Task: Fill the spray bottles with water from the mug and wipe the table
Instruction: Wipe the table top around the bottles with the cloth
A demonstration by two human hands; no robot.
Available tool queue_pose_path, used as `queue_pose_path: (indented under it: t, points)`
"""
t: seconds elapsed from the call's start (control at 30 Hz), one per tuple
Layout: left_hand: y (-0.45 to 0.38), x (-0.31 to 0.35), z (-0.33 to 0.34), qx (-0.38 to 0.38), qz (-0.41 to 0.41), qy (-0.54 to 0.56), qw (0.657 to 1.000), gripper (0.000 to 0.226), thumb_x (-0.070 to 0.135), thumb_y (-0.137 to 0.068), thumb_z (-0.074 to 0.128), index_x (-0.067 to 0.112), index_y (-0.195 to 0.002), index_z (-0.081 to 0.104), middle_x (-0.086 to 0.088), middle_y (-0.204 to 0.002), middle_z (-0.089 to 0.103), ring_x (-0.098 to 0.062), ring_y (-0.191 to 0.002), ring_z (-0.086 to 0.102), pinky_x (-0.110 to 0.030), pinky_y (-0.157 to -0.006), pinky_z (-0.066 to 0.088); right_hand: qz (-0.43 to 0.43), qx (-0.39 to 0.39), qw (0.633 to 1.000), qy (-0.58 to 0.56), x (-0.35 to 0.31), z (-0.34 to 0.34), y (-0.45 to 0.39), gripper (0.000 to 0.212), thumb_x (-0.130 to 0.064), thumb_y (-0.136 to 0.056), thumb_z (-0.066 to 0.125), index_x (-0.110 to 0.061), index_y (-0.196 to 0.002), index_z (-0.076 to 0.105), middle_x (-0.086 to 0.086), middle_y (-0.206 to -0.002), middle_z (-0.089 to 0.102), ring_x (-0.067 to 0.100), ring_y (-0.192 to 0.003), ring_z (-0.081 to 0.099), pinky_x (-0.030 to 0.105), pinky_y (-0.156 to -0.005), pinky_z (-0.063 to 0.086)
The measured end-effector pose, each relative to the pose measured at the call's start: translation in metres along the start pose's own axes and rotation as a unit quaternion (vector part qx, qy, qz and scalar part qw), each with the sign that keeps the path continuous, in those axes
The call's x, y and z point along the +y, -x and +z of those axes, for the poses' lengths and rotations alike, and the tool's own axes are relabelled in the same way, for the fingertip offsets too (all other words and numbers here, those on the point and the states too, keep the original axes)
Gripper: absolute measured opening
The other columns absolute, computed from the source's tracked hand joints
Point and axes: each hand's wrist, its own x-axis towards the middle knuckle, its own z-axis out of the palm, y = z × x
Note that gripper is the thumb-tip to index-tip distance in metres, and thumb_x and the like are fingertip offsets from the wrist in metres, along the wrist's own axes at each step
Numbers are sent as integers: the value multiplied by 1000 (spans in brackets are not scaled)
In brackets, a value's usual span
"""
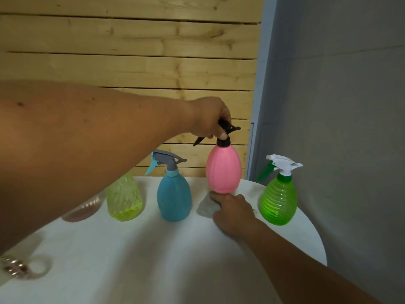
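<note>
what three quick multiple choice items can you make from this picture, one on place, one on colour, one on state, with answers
1. Where is the grey cloth?
A. on the table under the right hand
B. on the green bottle
C. on the floor

2. What colour is the bottle that the left hand holds?
A. blue
B. pink
C. yellow

3. How is the pink bottle?
A. lying flat
B. standing on the table
C. lifted off the table

Answers:
1 A, the right hand presses it onto the table.
2 B, the fingers grip its black sprayer.
3 C, its base hangs above the tabletop.
</note>
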Motion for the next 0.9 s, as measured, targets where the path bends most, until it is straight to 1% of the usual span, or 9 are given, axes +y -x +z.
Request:
queue_pose_path:
  t: [0.07,0.13,0.2,0.3,0.4,0.53,0.63,0.8,0.9]
  points:
    - [-1,-2,9,-6,3,-4,1000,27,20,-94,76,17,-120,72,9,-87,65,-13,-82,65,-28,-76,52,-23,-26,999,38,-2,-5,14,62,-14,-87,49,-46,-140,48,3,-130,59,34,-115,51,43,-96,43]
    - [0,-3,16,-12,4,-5,1000,26,20,-94,76,15,-119,72,9,-82,63,-12,-78,63,-29,-77,51,-51,-51,993,98,-6,-9,28,60,-14,-91,49,-47,-140,48,1,-134,53,32,-116,50,43,-94,42]
    - [-2,-4,20,-15,3,2,1000,25,19,-94,76,14,-118,72,8,-79,63,-12,-75,63,-30,-75,52,-75,-89,985,129,-11,-17,40,58,-14,-93,51,-46,-142,47,3,-132,49,33,-117,51,42,-92,42]
    - [-3,-3,29,-16,2,9,1000,24,17,-94,76,15,-117,72,9,-78,62,-13,-75,63,-30,-74,52,-103,-145,972,151,-24,-30,55,56,-12,-92,58,-39,-141,51,5,-128,49,36,-118,53,41,-93,44]
    - [-6,-1,38,-25,3,10,1000,23,19,-94,76,16,-116,72,9,-79,63,-12,-74,63,-29,-74,52,-132,-166,964,157,-34,-32,71,50,-11,-95,56,-31,-140,54,10,-129,49,38,-118,51,41,-94,43]
    - [-8,2,52,-53,5,11,999,25,19,-94,76,17,-118,71,9,-80,63,-11,-74,64,-29,-73,53,-135,-169,963,158,-32,-28,76,57,-8,-94,57,-33,-144,50,9,-132,46,37,-119,48,44,-98,42]
    - [-8,2,58,-73,4,14,997,28,19,-93,77,16,-120,71,7,-86,67,-14,-79,68,-30,-77,57,-144,-163,965,149,-26,-24,74,55,-10,-94,58,-33,-143,49,8,-131,47,38,-118,49,46,-99,45]
    - [-8,-2,63,-80,-1,8,997,24,18,-92,78,18,-116,72,7,-86,65,-14,-80,66,-29,-77,55,-161,-164,964,131,-21,-19,68,57,-9,-89,62,-34,-140,52,8,-127,49,36,-116,50,43,-97,46]
    - [-8,-4,68,-74,-6,11,997,25,17,-92,78,17,-117,73,10,-83,62,-16,-84,63,-31,-79,53,-162,-161,967,109,-18,-16,68,51,-13,-92,57,-36,-138,54,6,-125,51,33,-117,49,40,-95,42]
